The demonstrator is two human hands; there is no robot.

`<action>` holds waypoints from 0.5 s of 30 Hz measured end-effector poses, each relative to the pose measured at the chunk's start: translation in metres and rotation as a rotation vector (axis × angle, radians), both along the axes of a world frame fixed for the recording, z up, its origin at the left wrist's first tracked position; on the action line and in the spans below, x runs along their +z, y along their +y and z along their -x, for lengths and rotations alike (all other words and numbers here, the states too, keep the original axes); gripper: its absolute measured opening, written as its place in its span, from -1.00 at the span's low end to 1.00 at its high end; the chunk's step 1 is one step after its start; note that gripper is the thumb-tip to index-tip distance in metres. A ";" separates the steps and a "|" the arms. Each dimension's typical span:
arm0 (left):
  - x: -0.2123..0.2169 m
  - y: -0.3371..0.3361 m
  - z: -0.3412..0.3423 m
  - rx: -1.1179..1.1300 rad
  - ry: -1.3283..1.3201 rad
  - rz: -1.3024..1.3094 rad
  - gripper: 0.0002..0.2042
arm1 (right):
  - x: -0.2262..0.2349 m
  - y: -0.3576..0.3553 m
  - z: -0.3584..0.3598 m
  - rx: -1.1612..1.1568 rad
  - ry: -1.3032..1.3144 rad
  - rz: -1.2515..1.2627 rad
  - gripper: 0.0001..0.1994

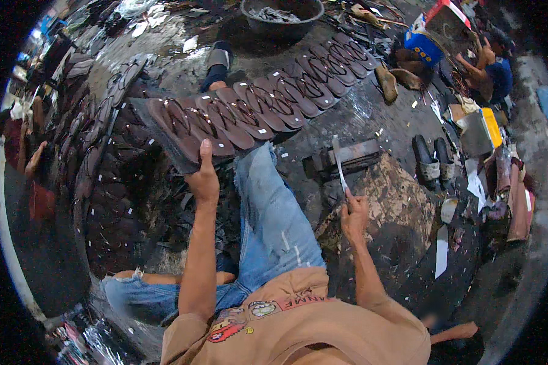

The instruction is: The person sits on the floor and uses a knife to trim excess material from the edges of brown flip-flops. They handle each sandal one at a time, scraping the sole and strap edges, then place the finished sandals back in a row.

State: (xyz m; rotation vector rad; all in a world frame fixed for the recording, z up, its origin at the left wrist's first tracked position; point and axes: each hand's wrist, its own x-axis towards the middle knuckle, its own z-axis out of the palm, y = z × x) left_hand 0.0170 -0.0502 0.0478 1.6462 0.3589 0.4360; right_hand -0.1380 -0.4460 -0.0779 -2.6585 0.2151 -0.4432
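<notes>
Dark, littered workshop floor [377,121] surrounds a long row of brown flip-flop sandals [256,109] that runs diagonally from the seated person's raised knee up toward a black basin [281,15]. At the row's near end the left hand [202,179] is clamped on the nearest sandal [182,137], thumb on top. Right of the row, the right hand [354,214] is closed on a knife [339,164], blade up, above a worn wooden block [396,201]; beyond the block stands a pair of black sandals [433,159].

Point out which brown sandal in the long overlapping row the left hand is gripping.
It is the sandal at the near end of the row, closest to the person. The left hand has its thumb pressed on top of it; the other sandals stretch away toward the basin, untouched.
</notes>
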 end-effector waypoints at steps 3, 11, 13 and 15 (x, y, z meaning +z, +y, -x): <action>0.012 -0.027 -0.001 0.203 0.558 -0.029 -0.45 | 0.023 -0.011 -0.013 -0.161 0.009 -0.009 -0.51; -0.012 -0.026 0.008 0.434 0.191 0.717 -0.43 | 0.048 0.071 0.013 -0.039 -0.007 -0.212 -0.59; 0.004 -0.037 0.028 0.462 0.136 0.843 -0.47 | 0.091 0.083 0.001 -0.050 -0.025 -0.248 -0.58; 0.017 -0.039 0.058 0.435 0.096 0.901 -0.51 | 0.114 0.086 -0.023 -0.027 0.020 -0.225 -0.58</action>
